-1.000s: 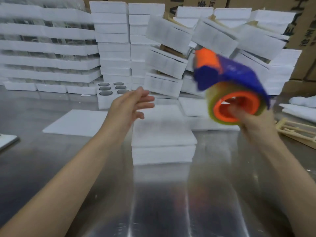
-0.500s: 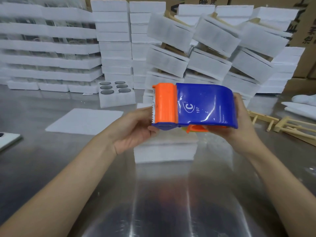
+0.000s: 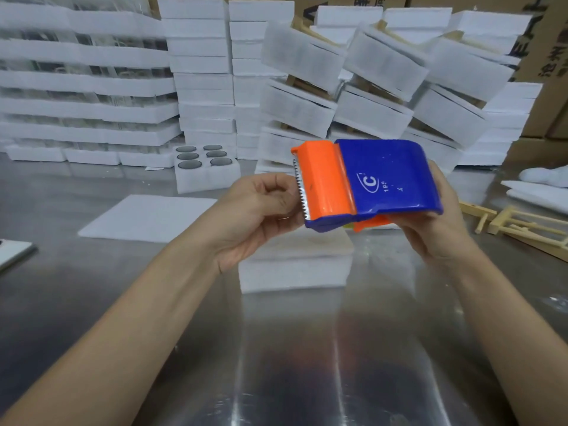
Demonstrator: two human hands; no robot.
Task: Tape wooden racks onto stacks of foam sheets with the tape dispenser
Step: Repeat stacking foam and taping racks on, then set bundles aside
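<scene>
My right hand (image 3: 442, 229) grips the blue-and-orange tape dispenser (image 3: 378, 179) above the foam stack (image 3: 295, 269) in the middle of the tabletop (image 3: 276, 348); my left hand (image 3: 255, 210) curls at its toothed blade (pinching tape or not, I cannot tell).

Steel table (image 3: 92, 302): foam stack (image 3: 295, 269), wooden racks (image 3: 528, 226).

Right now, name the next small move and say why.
Probably draw the tape end out past the serrated blade with the left hand. The right hand holds the tape dispenser above the foam stack, the left hand's curled fingers sit at the blade, and no tape is visibly pulled out yet.
</scene>
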